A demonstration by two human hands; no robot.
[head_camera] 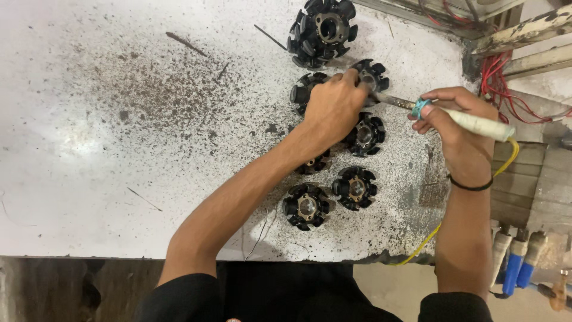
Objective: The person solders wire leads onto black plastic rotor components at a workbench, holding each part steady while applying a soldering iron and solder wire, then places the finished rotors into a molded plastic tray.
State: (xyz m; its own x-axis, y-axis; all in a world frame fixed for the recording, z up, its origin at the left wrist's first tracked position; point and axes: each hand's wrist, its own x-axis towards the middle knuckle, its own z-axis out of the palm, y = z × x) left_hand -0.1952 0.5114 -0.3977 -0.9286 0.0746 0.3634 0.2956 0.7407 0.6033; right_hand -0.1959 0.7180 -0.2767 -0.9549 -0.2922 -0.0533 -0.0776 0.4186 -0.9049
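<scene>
Head-worn, looking steeply down from close above onto a white speckled worktable [119, 119]. Single view only; near edge at bottom of frame.

Seven black stator cores [356, 188], one soldering iron [471, 121], two hands [335, 106]

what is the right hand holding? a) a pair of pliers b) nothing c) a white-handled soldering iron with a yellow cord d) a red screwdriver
c: the right hand grips a white-handled soldering iron with a yellow cord, its metal tip pointed at the small black round wound stator core that the left hand steadies on the speckled white worktable.
</scene>
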